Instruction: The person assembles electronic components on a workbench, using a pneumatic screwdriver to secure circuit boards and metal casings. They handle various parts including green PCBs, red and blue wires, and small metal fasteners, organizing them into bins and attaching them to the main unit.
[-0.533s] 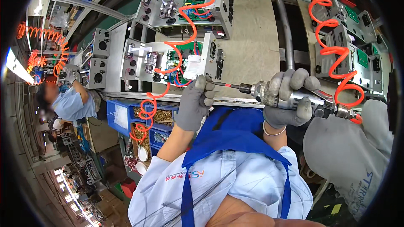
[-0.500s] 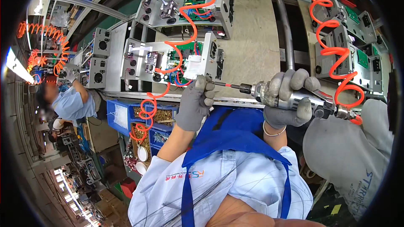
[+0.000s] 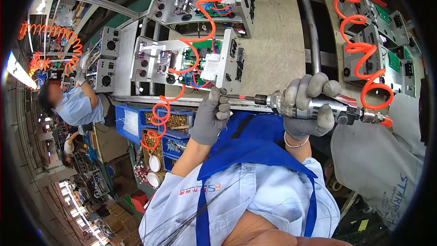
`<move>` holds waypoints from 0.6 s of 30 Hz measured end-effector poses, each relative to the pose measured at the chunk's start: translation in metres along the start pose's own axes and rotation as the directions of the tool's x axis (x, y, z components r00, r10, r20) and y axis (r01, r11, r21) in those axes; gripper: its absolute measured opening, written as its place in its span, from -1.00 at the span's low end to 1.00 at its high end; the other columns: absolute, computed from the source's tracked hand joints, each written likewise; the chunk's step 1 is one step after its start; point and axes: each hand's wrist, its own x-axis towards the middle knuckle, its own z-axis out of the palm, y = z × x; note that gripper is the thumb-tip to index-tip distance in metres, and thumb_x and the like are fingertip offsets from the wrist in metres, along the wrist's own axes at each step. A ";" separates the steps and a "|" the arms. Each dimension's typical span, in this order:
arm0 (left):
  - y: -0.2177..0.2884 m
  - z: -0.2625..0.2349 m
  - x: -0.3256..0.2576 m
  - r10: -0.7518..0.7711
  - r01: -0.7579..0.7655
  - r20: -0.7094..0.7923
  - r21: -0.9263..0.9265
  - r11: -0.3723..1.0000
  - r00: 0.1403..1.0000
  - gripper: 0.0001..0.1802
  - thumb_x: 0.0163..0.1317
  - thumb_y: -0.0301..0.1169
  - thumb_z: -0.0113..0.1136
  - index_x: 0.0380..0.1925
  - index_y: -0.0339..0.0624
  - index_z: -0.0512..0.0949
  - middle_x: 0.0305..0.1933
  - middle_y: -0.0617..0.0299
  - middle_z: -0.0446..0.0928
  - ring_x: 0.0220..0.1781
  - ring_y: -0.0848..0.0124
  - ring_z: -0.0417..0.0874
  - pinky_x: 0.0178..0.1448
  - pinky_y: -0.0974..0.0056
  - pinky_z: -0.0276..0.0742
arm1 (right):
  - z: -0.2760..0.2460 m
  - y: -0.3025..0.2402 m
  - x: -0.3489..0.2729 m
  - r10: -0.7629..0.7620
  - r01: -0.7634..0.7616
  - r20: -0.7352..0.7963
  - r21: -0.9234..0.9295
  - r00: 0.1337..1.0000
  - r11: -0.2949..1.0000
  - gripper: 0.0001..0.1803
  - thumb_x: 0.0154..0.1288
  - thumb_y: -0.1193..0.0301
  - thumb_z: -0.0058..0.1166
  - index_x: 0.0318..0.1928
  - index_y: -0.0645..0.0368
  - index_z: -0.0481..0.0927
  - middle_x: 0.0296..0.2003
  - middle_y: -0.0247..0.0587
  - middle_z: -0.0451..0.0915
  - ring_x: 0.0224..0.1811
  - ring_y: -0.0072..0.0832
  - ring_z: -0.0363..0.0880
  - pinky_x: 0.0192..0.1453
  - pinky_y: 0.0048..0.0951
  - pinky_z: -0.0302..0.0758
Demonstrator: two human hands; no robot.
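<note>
Pale boarding formed the surface (image 3: 278, 32), where a nearer open unit (image 3: 225, 59) and a farther unit (image 3: 246, 7) stood with their circuit boards (image 3: 210, 45) exposed, probably so that both could be worked on from the near side. By its near edge, just beyond a blue apron (image 3: 257, 134), the power screwdriver (image 3: 276, 101) was held level in the right hand (image 3: 301, 96), gloved fingers wrapped over the body and thumb on the near side, seemingly to carry its weight. The gloved left hand (image 3: 208, 117) had its fingers curled together on the tip of the bit (image 3: 246, 97), apparently steadying that end; whether they also pinched a small fastener could not be told. An orange coiled hose (image 3: 363, 48) met the tool's right end, its coils likely allowing free movement. Blue bins (image 3: 119, 120) of brass-coloured fasteners (image 3: 178, 122) sat near and left, presumably for easy reach.
</note>
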 end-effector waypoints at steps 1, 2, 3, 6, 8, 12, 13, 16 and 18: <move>0.000 0.000 -0.001 0.013 -0.013 0.000 0.032 0.999 1.000 -0.69 0.36 -0.16 0.07 -0.15 -0.18 0.42 -0.43 0.38 0.36 -0.55 0.69 0.22 -0.59 0.63 0.19 | 0.000 0.000 0.000 0.002 -0.002 0.014 0.013 1.000 1.000 -0.53 0.15 0.38 0.03 0.11 0.18 0.42 -0.31 -0.14 0.41 -0.64 -0.59 0.31 -0.65 -0.44 0.49; 0.000 0.001 -0.002 0.027 -0.027 0.001 0.064 0.998 1.000 -0.67 0.34 -0.13 0.10 -0.16 -0.19 0.43 -0.45 0.38 0.36 -0.54 0.68 0.26 -0.58 0.62 0.21 | -0.002 0.000 0.000 0.003 -0.003 0.027 0.025 1.000 1.000 -0.53 0.14 0.38 0.03 0.11 0.18 0.43 -0.30 -0.13 0.41 -0.64 -0.59 0.31 -0.65 -0.44 0.50; 0.000 0.001 -0.003 0.039 -0.039 0.002 0.096 0.995 0.999 -0.64 0.32 -0.11 0.13 -0.16 -0.19 0.44 -0.46 0.38 0.37 -0.53 0.67 0.30 -0.57 0.61 0.22 | -0.002 0.000 -0.001 0.004 -0.005 0.041 0.037 0.999 0.999 -0.53 0.14 0.38 0.02 0.11 0.18 0.43 -0.29 -0.13 0.42 -0.64 -0.59 0.32 -0.65 -0.44 0.50; -0.002 0.000 -0.007 0.158 -0.150 -0.010 0.247 0.957 0.987 -0.64 0.31 -0.12 0.15 -0.19 -0.23 0.45 -0.50 0.39 0.37 -0.57 0.66 0.29 -0.57 0.58 0.22 | 0.000 0.000 -0.008 -0.040 0.040 -0.088 -0.010 0.995 0.999 -0.52 0.13 0.39 0.02 0.11 0.16 0.43 -0.27 -0.12 0.43 -0.64 -0.59 0.32 -0.64 -0.44 0.50; -0.001 0.006 -0.010 0.170 -0.157 -0.009 0.332 0.930 0.985 -0.66 0.34 -0.13 0.11 -0.17 -0.20 0.43 -0.47 0.38 0.39 -0.57 0.67 0.29 -0.59 0.61 0.20 | 0.000 -0.002 -0.012 -0.041 0.036 -0.145 -0.036 0.989 0.999 -0.52 0.13 0.37 0.03 0.11 0.15 0.43 -0.26 -0.12 0.43 -0.63 -0.58 0.33 -0.63 -0.44 0.50; 0.006 -0.005 -0.008 0.030 -0.047 0.063 0.284 0.958 0.998 -0.62 0.30 -0.11 0.16 -0.19 -0.25 0.45 -0.50 0.40 0.36 -0.59 0.63 0.28 -0.57 0.53 0.21 | -0.002 -0.006 -0.013 -0.018 0.015 -0.087 -0.043 0.996 0.999 -0.53 0.13 0.34 0.04 0.10 0.13 0.44 -0.24 -0.13 0.45 -0.61 -0.58 0.35 -0.61 -0.44 0.51; 0.005 -0.008 -0.006 0.007 -0.019 0.046 0.261 0.965 0.999 -0.62 0.30 -0.11 0.16 -0.20 -0.24 0.45 -0.50 0.40 0.36 -0.59 0.64 0.28 -0.57 0.53 0.21 | -0.001 -0.006 -0.015 -0.004 0.001 -0.083 -0.040 0.997 0.999 -0.53 0.14 0.33 0.04 0.10 0.13 0.45 -0.24 -0.13 0.45 -0.61 -0.58 0.35 -0.61 -0.44 0.51; 0.001 -0.008 -0.004 -0.001 0.002 -0.002 0.251 0.968 1.000 -0.63 0.31 -0.10 0.15 -0.21 -0.23 0.44 -0.50 0.40 0.35 -0.58 0.64 0.28 -0.58 0.53 0.21 | 0.001 -0.007 -0.019 0.004 -0.009 -0.098 -0.053 0.995 0.999 -0.54 0.14 0.32 0.04 0.09 0.13 0.46 -0.24 -0.14 0.47 -0.60 -0.58 0.36 -0.60 -0.44 0.51; -0.003 0.007 -0.005 0.078 -0.066 -0.024 0.322 0.944 0.997 -0.63 0.31 -0.09 0.14 -0.22 -0.21 0.44 -0.51 0.41 0.36 -0.57 0.65 0.30 -0.59 0.53 0.20 | -0.003 -0.006 -0.022 -0.038 0.025 -0.142 -0.092 0.989 0.995 -0.54 0.13 0.31 0.04 0.08 0.13 0.46 -0.24 -0.14 0.47 -0.59 -0.58 0.37 -0.60 -0.44 0.51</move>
